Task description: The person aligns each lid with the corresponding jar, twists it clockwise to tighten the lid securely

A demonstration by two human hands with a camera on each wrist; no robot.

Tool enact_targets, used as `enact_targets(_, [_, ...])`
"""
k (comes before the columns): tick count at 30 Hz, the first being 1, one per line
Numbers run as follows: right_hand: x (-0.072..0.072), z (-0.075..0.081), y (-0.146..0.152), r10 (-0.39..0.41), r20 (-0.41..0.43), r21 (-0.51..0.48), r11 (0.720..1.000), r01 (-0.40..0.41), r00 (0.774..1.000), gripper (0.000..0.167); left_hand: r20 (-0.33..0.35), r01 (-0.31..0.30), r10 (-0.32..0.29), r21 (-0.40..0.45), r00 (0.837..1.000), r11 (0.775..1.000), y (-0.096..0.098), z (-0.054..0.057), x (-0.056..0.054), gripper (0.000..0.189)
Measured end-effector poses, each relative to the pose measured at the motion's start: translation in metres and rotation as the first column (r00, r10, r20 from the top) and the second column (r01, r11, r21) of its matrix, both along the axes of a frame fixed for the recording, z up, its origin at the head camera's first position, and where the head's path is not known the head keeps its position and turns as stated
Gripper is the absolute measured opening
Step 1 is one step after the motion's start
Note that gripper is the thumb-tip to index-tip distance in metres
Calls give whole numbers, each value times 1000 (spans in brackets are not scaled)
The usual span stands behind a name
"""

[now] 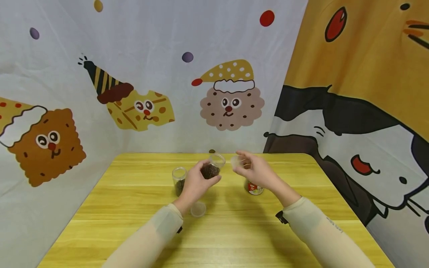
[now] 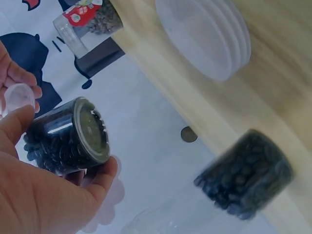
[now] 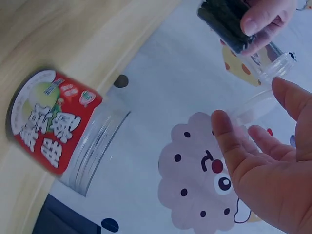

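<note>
My left hand [image 1: 194, 183] grips a clear jar [image 1: 210, 171] partly filled with dark seeds, raised above the table and tilted with its mouth toward the right. In the left wrist view the jar's base [image 2: 92, 129] faces the camera. Just right of the jar's mouth, my right hand [image 1: 259, 171] pinches a translucent lid [image 1: 236, 162] between thumb and fingers. The lid is apart from the jar in the head view. In the right wrist view the lid [image 3: 253, 106] looks pale and see-through against the backdrop.
A second clear jar [image 1: 179, 181] with dark seeds stands uncovered left of my left hand. Another translucent lid [image 1: 198, 210] lies on the wooden table [image 1: 228, 238]. Below my right hand stands a jar [image 1: 254, 188] with a red label. A cartoon-printed cloth [image 1: 151, 44] hangs behind.
</note>
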State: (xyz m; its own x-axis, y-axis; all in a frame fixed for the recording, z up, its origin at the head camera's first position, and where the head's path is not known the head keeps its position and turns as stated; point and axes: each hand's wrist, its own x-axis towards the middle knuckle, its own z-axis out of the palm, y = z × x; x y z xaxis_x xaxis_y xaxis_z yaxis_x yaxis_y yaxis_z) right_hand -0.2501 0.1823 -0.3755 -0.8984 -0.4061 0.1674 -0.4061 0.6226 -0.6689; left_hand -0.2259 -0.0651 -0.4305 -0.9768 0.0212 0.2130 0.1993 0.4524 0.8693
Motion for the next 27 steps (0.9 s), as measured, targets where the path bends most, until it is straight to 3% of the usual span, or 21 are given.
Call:
enact_targets(8, [2,6,-8,19,24,-165,986,-15,1000,66,-47,-4,-1,-101,999,995,-3,6,3,65])
enact_targets(13, [4,9,-15,40,46,-219,975,-29,998,64,-59,14,-24,-163,998,986,-6,8,5,66])
enact_targets(20, [4,5,-25,85,74,-217,974,-67,994,61,-78,65,-90,-279,993,958,-7,8,7,66])
enact_targets(27, [5,2,-29,106,52,-142,985,-98,993,59,-113,75,-117,-321,987,944,-9,7,9,65])
